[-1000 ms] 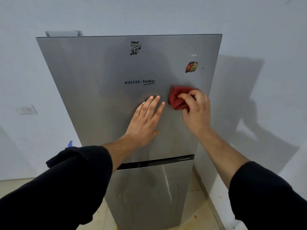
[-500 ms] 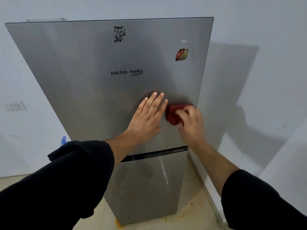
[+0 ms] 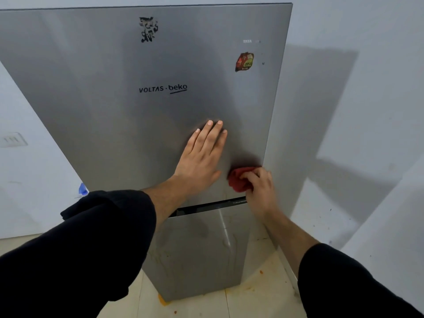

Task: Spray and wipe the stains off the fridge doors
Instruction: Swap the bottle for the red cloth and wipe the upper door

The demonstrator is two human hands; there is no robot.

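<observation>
- Compared with one second earlier, the right hand (image 3: 259,187) and the red cloth (image 3: 238,180) are lower on the upper fridge door (image 3: 114,99), now near its bottom right corner; before, they were level with the left fingertips.
- Left hand (image 3: 202,159) is in the same spot as before: palm flat on the upper fridge door, fingers straight and close together, pointing toward 1 o'clock, holding nothing.
- Right hand: fingers are curled around the bunched red cloth, pressing it against the door surface. The cloth lies at 4 o'clock from the left hand, just beside it, and just above the dark gap between the doors.
- Lower fridge door (image 3: 202,253): brownish drip stains (image 3: 160,255) run down its face.
- Upper fridge door also carries the brand lettering (image 3: 163,89) near centre, a torn black sticker remnant (image 3: 148,29) at 12 o'clock from the lettering, and a red-and-yellow sticker (image 3: 245,61) at 2 o'clock from it.
- Floor (image 3: 259,292): pale tiles with orange spots, one orange patch (image 3: 161,299) at the foot of the fridge.
- Wall switch plate (image 3: 12,139) is at 9 o'clock from the fridge.
- Both forearms are bare below black sleeves.
</observation>
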